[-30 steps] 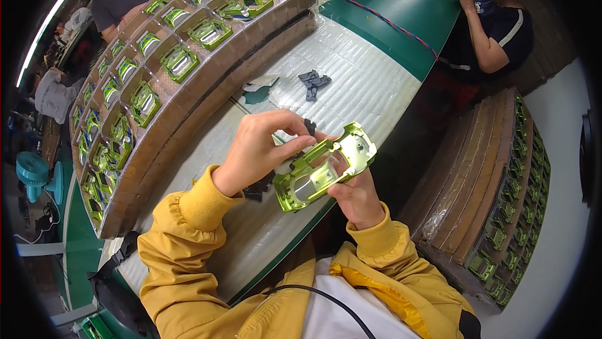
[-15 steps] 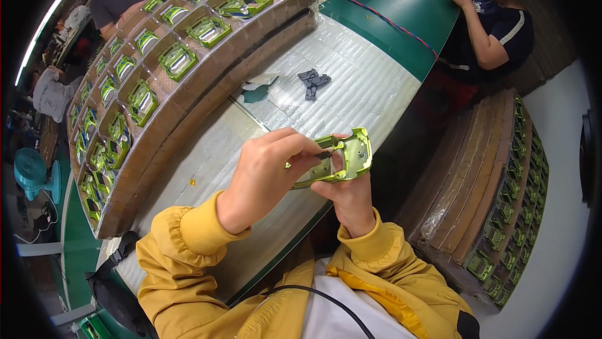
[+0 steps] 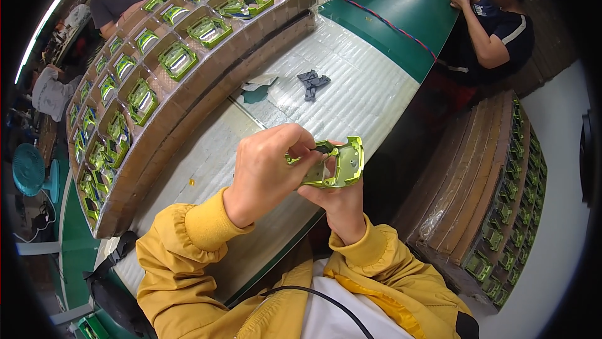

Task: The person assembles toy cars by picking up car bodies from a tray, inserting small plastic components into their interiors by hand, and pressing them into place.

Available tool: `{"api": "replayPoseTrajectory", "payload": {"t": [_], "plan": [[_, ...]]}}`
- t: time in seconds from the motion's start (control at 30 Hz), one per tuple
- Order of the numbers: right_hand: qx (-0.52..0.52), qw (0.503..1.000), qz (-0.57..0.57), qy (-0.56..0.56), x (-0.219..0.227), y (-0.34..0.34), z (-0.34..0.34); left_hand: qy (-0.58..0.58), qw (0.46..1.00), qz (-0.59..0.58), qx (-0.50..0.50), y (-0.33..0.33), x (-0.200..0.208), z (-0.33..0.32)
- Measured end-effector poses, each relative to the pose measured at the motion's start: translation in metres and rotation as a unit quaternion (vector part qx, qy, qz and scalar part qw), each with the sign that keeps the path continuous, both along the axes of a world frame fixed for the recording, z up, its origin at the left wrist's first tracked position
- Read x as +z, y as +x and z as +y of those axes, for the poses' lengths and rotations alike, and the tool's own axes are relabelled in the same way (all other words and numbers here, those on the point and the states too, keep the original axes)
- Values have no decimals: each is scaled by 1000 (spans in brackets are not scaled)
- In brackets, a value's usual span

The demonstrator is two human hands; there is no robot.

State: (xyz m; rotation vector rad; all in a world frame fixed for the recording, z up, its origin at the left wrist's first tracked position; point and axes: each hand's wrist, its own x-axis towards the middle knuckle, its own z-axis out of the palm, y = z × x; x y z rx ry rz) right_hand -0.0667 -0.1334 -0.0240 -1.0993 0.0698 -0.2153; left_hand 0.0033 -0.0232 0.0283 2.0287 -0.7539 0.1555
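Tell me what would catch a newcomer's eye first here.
First, the bright green shell at mid-picture, held in the right hand, the left hand bent over its left part. Then the divided cardboard tray at upper left, filled with similar green pieces. Small dark parts also stand out on the pale sheet beyond the hands.

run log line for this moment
left hand: at green frame, grip hidden | right hand: holding green frame | mat: loose dark pieces | left side: divided box, similar frames
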Motion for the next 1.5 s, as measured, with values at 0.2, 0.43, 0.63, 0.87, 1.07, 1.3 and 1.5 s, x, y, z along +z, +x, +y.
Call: {"api": "replayPoseTrajectory", "payload": {"t": [0.2,0.43,0.63,0.87,1.07,1.3,1.5], "plan": [[-2,1000,-14,-19,-1,4,-1,22,999,25,-16,5,2,1],[-22,998,-20,-56,-4,1,-4,57,990,-30,-128,15,-8,2],[-24,988,-31,-150,11,7,-7,62,986,-77,-138,16,-11,2],[8,984,-56,-172,11,12,-16,32,990,-98,-97,15,-9,-2],[16,982,-125,-140,17,14,-17,51,988,-22,-144,24,5,9],[24,995,-81,-46,23,21,-34,-350,888,213,-208,26,-14,8],[-27,965,-110,-237,42,30,-37,-427,842,256,-208,23,-28,-1]]}}
